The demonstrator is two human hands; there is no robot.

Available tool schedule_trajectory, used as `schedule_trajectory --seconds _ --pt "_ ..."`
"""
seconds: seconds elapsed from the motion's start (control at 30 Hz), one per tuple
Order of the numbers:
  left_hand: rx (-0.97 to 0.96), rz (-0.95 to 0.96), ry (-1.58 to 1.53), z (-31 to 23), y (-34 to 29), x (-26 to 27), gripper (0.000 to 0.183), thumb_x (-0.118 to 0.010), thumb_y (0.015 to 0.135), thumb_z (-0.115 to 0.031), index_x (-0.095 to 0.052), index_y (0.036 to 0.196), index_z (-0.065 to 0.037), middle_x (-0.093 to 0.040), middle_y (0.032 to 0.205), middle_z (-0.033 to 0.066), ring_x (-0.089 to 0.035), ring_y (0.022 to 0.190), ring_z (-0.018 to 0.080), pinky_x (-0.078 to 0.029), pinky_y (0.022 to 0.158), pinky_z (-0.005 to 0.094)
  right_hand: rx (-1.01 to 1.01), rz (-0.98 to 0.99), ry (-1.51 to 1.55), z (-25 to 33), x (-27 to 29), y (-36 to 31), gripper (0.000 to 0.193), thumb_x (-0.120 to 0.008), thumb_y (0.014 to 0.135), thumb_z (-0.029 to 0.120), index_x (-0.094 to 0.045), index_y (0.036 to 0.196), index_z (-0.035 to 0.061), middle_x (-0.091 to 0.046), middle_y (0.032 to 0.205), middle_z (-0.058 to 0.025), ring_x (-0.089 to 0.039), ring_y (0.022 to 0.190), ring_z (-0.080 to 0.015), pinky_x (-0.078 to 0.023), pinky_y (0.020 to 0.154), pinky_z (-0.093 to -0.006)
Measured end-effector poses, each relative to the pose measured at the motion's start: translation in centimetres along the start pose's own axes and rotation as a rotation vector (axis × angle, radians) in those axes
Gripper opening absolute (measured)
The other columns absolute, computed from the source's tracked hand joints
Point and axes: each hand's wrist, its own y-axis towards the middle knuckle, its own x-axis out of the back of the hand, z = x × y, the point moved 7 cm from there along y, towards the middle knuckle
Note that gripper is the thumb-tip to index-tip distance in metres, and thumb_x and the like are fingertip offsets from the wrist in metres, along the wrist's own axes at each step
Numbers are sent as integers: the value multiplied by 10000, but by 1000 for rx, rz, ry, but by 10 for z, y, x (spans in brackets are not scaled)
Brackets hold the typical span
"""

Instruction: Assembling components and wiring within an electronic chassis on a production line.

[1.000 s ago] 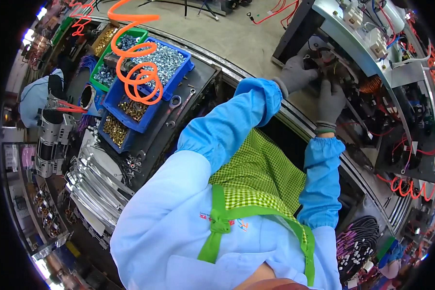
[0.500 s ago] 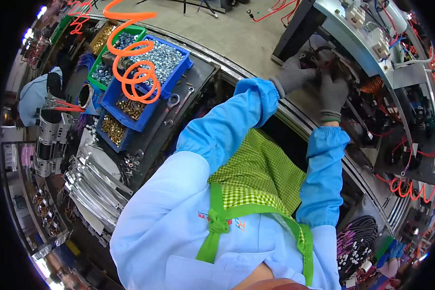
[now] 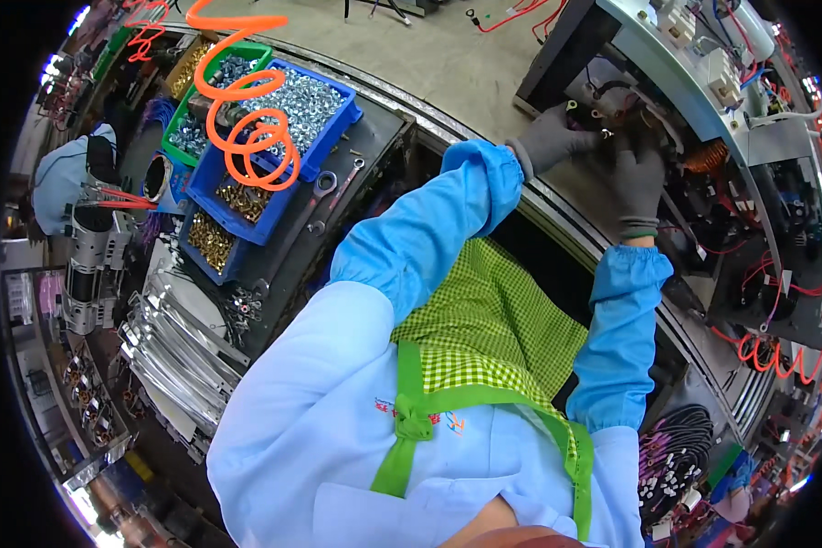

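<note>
My left hand (image 3: 557, 139), in a grey glove, reaches into the open side of a metal equipment cabinet (image 3: 653, 46). Its fingers are pinched together, with a small shiny metal piece (image 3: 605, 134) at their tips, too small to name. Just above those fingers are ring-shaped cable lugs (image 3: 572, 106) on dark leads. My right hand (image 3: 641, 178), gloved too, is beside it, among the dark parts inside the cabinet. Shadow hides its fingertips, so its grip does not show. Close to it sits a copper-coloured coil (image 3: 706, 157).
To the left, a dark workbench (image 3: 361, 205) carries blue bins (image 3: 345, 123) and a green bin (image 3: 175, 151) of fasteners, plus a wrench (image 3: 342, 181). An orange coiled hose (image 3: 247, 91) hangs over the bins. Metal rails (image 3: 420, 108) run between bench and cabinet. Black cables (image 3: 680, 447) lie bundled at lower right.
My right hand has shifted slightly to the right and down, and the left fingers show a shiny piece at their tips. The cable lugs show more plainly. The view has moved a little.
</note>
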Motion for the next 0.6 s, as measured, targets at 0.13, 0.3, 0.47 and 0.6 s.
schedule_trajectory --seconds 0.13,0.3,0.47,0.6 --pt "23 -25 21 0 0 3 463 -747 792 -217 -558 1161 -13 -640 989 63 -591 876 133 -498 778 295 -55 30 13 -8 -4 -2 328 -544 894 243 -588 1136 26 -609 1083 -218 -578 985 -387 -454 847 -395" --pt "46 -57 83 14 5 11 511 -777 762 -264 -574 1161 -17 -640 1037 78 -590 925 144 -492 806 291 -83 46 119 -5 -6 -1 326 -553 903 209 -578 1159 8 -618 1083 -189 -588 977 -321 -441 865 -360" --pt "33 12 -82 18 8 -3 449 -749 791 -227 -591 1160 -25 -646 1037 68 -591 900 140 -490 786 291 -148 16 229 -4 -2 -7 360 -572 899 228 -573 1181 5 -629 1082 -174 -598 967 -284 -443 868 -336" --pt "71 -77 -170 25 10 2 333 -705 827 -165 -624 1123 -36 -652 1015 55 -591 875 134 -485 762 277 -84 109 81 -17 18 -21 387 -592 887 283 -589 1160 8 -646 1061 -175 -617 957 -301 -459 849 -341"
